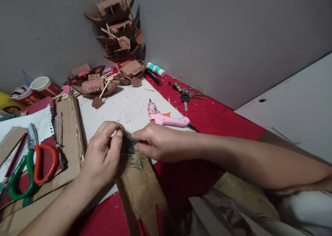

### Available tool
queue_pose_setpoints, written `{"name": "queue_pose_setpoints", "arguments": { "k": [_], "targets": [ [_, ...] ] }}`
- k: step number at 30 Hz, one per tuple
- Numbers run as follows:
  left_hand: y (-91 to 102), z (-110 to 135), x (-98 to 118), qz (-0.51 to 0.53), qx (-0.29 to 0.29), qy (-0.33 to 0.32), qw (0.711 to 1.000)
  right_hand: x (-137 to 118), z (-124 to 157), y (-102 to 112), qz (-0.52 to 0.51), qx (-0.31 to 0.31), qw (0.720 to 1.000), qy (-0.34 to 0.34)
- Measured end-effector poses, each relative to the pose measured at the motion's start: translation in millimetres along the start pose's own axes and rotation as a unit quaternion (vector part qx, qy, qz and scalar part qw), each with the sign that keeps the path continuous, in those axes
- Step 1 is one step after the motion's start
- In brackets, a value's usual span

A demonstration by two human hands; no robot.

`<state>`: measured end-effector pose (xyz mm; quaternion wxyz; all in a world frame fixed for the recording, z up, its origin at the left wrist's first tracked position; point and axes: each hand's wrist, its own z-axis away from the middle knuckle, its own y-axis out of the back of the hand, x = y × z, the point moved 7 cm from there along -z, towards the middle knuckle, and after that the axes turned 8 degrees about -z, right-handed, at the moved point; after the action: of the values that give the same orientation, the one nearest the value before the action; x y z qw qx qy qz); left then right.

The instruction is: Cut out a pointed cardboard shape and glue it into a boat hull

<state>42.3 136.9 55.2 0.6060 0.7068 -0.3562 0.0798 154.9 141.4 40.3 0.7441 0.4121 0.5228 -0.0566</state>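
Between my hands is a long piece of brown corrugated cardboard (140, 184) with green print, its near end cut into points. My left hand (105, 151) pinches the far edge of it between thumb and fingers. From the right, my right hand (155, 142) grips the same end, thumb and forefinger closed on the folded edge; the fingertips are partly hidden. Just beyond my right hand lies a pink glue gun (168, 119) with an orange trigger, nozzle pointing away. Under the work is a white board (121, 108).
Scissors (36, 166) with green and orange handles lie on cardboard sheets (68, 125) at left. Several cardboard boats (95, 87) stand at the back, some stacked in the corner. Keys (185, 99), a black marker (153, 77) and a glue stick (155, 69) rest on the red tabletop (220, 125). Paper cups (45, 86) stand far left.
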Motion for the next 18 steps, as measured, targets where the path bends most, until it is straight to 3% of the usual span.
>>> {"name": "queue_pose_setpoints", "arguments": {
  "k": [5, 13, 18],
  "targets": [
    [-4.0, -0.6, -3.6, 0.017, -0.002, 0.001, 1.000, 3.9, -2.2, -4.5, 0.011, 0.000, 1.000, -0.022],
    [2.1, -0.5, -9.3, 0.081, 0.003, 0.059, 0.995, -0.3, -0.3, 5.0, -0.030, 0.017, 0.999, 0.019],
    [4.1, -0.7, -8.8, 0.129, -0.002, 0.080, 0.988, 6.0, 3.3, 18.3, -0.109, 0.141, 0.982, 0.068]
  ]
}}
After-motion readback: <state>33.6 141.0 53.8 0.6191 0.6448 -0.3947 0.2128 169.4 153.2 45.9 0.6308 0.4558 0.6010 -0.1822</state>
